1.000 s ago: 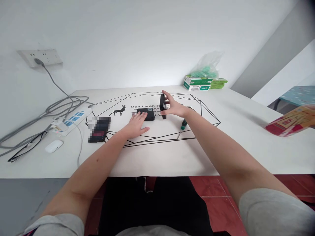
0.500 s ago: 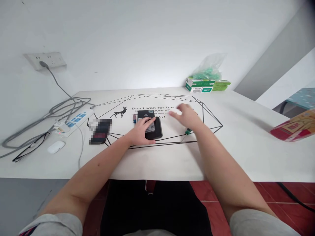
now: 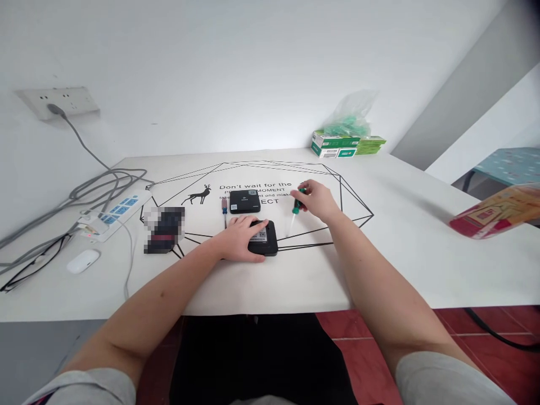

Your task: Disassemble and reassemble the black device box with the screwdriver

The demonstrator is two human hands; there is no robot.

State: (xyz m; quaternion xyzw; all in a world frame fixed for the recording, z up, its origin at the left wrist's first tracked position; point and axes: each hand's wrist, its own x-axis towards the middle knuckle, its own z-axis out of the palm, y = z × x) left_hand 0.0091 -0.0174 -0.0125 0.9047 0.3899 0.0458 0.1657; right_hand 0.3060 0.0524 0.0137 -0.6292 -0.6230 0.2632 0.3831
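Observation:
My left hand (image 3: 240,241) grips the left side of a black rectangular device (image 3: 270,242) with a white label, flat on the table mat. Its fingers and thumb cover part of the label. In my right hand (image 3: 316,201) is a screwdriver (image 3: 296,208) with a green handle, its thin shaft tilted down toward the mat, right of the device. Just beyond my left hand lies a smaller black box (image 3: 245,202) with a sticker. Beside that box rests a second screwdriver (image 3: 224,207), with a red and blue handle; my hand is near the end of its shaft.
On the left are a pixelated dark object (image 3: 166,230), a power strip (image 3: 118,212), coiled grey cable (image 3: 90,194), glasses (image 3: 36,263) and a white case (image 3: 83,261). Green boxes (image 3: 337,145) stand against the wall. At right lies a red and yellow packet (image 3: 485,216).
My right hand has picked up the green screwdriver and brought it left. My left hand has drawn the labelled device nearer, apart from the smaller black box. The view has shifted slightly.

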